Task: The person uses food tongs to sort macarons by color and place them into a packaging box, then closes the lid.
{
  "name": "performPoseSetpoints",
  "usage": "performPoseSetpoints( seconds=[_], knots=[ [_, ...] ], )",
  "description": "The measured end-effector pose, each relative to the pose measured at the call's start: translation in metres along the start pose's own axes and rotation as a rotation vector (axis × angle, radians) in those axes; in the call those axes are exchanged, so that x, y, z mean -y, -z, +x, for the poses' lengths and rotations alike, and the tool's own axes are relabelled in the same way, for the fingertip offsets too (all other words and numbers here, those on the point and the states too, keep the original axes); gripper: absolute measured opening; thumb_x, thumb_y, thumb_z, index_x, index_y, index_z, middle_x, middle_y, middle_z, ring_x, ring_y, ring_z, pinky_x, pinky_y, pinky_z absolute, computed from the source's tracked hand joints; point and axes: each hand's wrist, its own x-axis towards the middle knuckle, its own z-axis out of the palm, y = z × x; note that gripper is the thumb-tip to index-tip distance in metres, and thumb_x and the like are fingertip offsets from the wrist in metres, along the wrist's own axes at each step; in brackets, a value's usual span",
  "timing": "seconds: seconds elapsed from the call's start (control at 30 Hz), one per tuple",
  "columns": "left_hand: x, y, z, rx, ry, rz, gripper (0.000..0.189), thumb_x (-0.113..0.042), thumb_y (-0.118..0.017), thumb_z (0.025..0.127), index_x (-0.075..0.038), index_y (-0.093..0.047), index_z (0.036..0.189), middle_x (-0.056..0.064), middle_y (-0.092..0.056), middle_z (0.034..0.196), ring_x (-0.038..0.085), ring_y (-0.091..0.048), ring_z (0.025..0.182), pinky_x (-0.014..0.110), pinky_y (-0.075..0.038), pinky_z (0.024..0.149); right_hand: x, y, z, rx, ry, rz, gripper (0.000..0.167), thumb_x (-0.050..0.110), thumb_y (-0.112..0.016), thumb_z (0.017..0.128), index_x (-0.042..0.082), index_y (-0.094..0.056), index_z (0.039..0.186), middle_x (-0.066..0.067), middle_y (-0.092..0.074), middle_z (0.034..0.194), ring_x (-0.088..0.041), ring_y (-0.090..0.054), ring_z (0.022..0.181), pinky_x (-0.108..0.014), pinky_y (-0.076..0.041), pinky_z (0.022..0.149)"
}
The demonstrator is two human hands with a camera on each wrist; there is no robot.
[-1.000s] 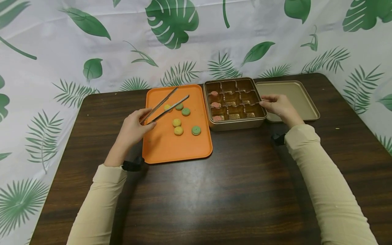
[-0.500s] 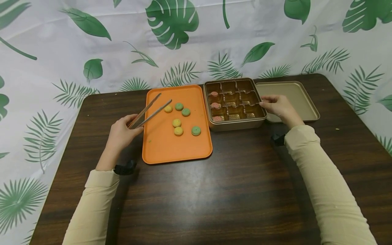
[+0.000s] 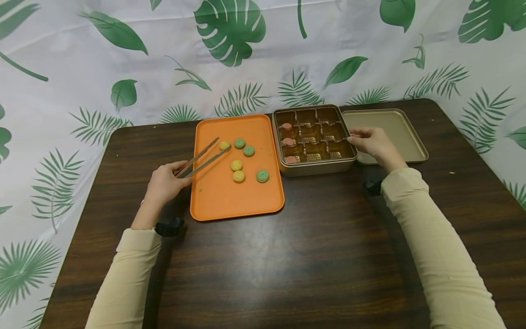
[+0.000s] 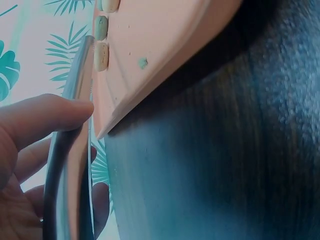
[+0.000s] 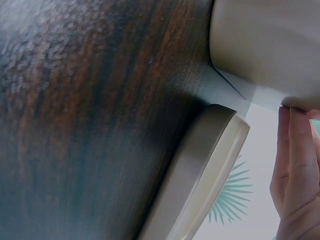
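Observation:
My left hand (image 3: pixel 166 183) holds metal tongs (image 3: pixel 198 162) over the left edge of an orange tray (image 3: pixel 230 201). The tongs' arms stand apart, with one tip close to a yellow macaron (image 3: pixel 224 145). Two more yellow macarons, including a front one (image 3: pixel 239 176), lie on the tray, along with three green macarons such as the nearest one (image 3: pixel 262 176). My right hand (image 3: pixel 375 144) grips the right rim of a gold box (image 3: pixel 316 169); in the right wrist view its fingers (image 5: pixel 302 155) lie against the box's wall. Pink macarons (image 3: pixel 289 142) fill the insert's left column.
A gold lid (image 3: pixel 396 132) lies right of the box, close to my right wrist. The box's divided insert (image 3: pixel 314 137) has several other compartments. Small crumbs (image 4: pixel 143 63) dot the tray. Dark wooden table (image 3: pixel 263 269) extends in front, and a leaf-print cloth (image 3: pixel 164 27) hangs behind.
My left hand has drawn the tongs left, off the back macarons, then lowered them a little toward the back yellow one. The right hand stays at the box rim.

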Motion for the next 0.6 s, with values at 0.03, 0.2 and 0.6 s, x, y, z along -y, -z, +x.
performPoseSetpoints(
  seconds=[0.03, 0.2, 0.6],
  knots=[
    [-0.0003, -0.0003, 0.0, 0.004, 0.005, 0.003, 0.057, -0.021, -0.063, 0.089, -0.004, -0.047, 0.141, 0.027, -0.057, 0.129, 0.038, -0.056, 0.098, 0.044, -0.046, 0.075, -0.0002, 0.0, -0.0003, 0.0, -0.002, -0.002, 0.062, 0.037, -0.048, 0.099, 0.003, -0.033, 0.148, -0.022, -0.043, 0.146, 0.002, -0.052, 0.104, -0.008, -0.044, 0.082],
    [-0.0014, -0.001, 0.0002, 0.016, 0.021, 0.014, 0.056, -0.022, -0.064, 0.089, -0.006, -0.048, 0.141, 0.025, -0.06, 0.127, 0.031, -0.055, 0.087, 0.033, -0.041, 0.065, 0.0018, -0.0015, -0.0006, 0.002, -0.013, 0.005, 0.061, 0.035, -0.045, 0.1, 0.003, -0.031, 0.149, -0.024, -0.04, 0.147, -0.025, -0.046, 0.129, -0.032, -0.044, 0.105],
    [0.0002, -0.0043, 0.0018, 0.011, 0.047, 0.021, 0.054, -0.025, -0.065, 0.089, -0.009, -0.052, 0.139, 0.025, -0.063, 0.12, 0.033, -0.059, 0.088, 0.03, -0.041, 0.061, 0.0029, -0.0021, -0.0004, -0.003, -0.013, 0.012, 0.06, 0.034, -0.045, 0.1, 0.002, -0.031, 0.149, -0.027, -0.038, 0.147, -0.034, -0.04, 0.133, -0.046, -0.037, 0.11]
  ],
)
